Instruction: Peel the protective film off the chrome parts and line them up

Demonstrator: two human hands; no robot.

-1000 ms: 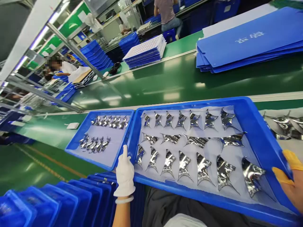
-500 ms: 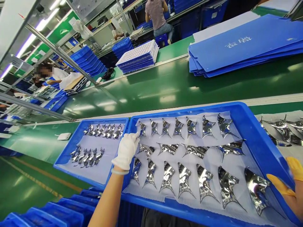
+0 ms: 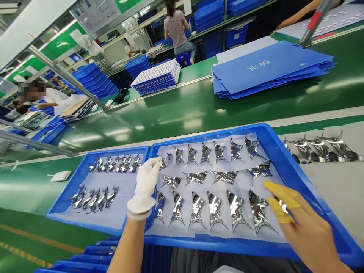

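Head view: the grip of the gloved left hand (image 3: 145,185) is pinching the far-left metal piece (image 3: 166,159) in the blue tray (image 3: 287,167); the right hand (image 3: 301,223), grip spread open, is hovering over the tray's near-right corner.

Left hand (image 3: 145,185), in a white glove, extends forward from a bare forearm (image 3: 125,246), its fingertips (image 3: 156,162) drawn together in a pinch. Right hand (image 3: 304,227), bare and palm down, has its fingers (image 3: 280,189) stretched out loosely, two with yellow caps.
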